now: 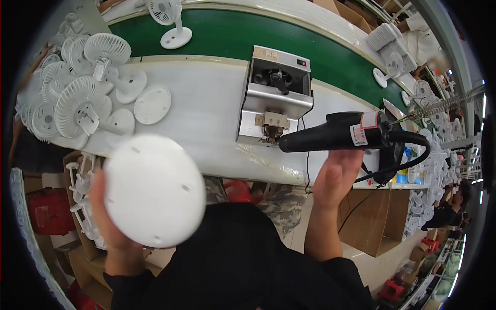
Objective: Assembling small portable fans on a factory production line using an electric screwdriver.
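Observation:
A white round disc (155, 191), shaped like a fan base with small slots near its rim, is in my left hand (111, 217), which is closed on its left edge. The disc is tilted toward me and slightly blurred; it hides most of the fingers. My right hand (331, 183) is raised just below a black electric screwdriver (330, 133) that hangs from a coil spring. The right thumb stands apart from the palm, and the other fingers pass up behind the tool, partly hidden. I see no grip around the screwdriver.
White fans (82, 106) crowd the bench's left end beside a loose round base (153, 104). A metal screw-feeding machine (277, 95) stands mid-bench. Behind runs a green conveyor (217, 36) carrying a fan (175, 37). A cardboard box (369, 222) sits at right; a black cable loops near my right hand.

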`<action>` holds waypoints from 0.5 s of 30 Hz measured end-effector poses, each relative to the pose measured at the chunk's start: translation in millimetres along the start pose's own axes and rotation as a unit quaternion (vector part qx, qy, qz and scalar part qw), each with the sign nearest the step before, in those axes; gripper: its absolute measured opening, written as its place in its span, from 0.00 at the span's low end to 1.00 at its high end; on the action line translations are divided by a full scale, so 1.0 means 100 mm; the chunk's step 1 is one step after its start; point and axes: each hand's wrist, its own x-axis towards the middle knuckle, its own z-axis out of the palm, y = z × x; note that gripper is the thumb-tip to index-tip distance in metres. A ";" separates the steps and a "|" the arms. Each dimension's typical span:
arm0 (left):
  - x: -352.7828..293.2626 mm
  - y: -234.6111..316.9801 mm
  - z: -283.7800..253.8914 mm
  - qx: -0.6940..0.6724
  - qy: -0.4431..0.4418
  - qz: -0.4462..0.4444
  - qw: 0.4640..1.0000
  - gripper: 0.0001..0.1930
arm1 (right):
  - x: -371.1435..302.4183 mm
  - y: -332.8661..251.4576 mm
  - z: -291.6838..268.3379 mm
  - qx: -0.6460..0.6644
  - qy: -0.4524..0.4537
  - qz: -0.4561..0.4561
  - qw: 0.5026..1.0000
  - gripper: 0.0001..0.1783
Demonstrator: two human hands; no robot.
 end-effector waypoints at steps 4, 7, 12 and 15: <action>-0.07 -0.54 -0.20 0.013 -0.122 -0.202 0.972 0.31 | 0.30 -0.10 0.13 0.038 -0.132 0.111 0.984 0.43; -0.02 -0.99 -0.34 0.048 -0.195 -0.224 0.954 0.33 | 0.32 -0.03 0.17 0.039 -0.148 0.111 0.982 0.41; 0.12 -1.38 -0.33 0.085 -0.204 -0.230 0.948 0.37 | 0.47 -0.09 0.18 0.132 -0.098 -0.011 0.986 0.32; 0.19 -1.54 -0.34 0.129 -0.218 -0.208 0.945 0.35 | 0.58 -0.19 0.14 0.159 -0.121 0.010 0.980 0.33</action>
